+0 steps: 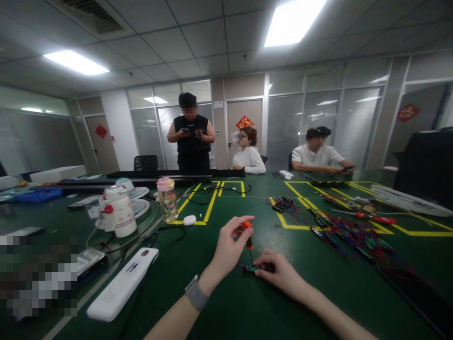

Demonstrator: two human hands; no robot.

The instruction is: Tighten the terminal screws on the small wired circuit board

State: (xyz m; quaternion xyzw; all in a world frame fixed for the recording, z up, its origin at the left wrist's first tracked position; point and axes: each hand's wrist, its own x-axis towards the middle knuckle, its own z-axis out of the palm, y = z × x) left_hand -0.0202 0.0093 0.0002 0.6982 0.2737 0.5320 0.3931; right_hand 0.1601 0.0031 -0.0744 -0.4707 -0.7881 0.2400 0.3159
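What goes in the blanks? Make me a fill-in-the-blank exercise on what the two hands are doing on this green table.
1. The left hand holds a small screwdriver with an ____ handle.
2. The right hand presses a small circuit board down onto the ____ table.
3. The screwdriver stands nearly ____, its tip down at the board.
4. The grey watch sits on the ____ wrist.

Missing words: orange; green; upright; left

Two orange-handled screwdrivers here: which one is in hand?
The small one upright in the left hand, tip on the part under the right hand; the other screwdriver lies flat, far right.
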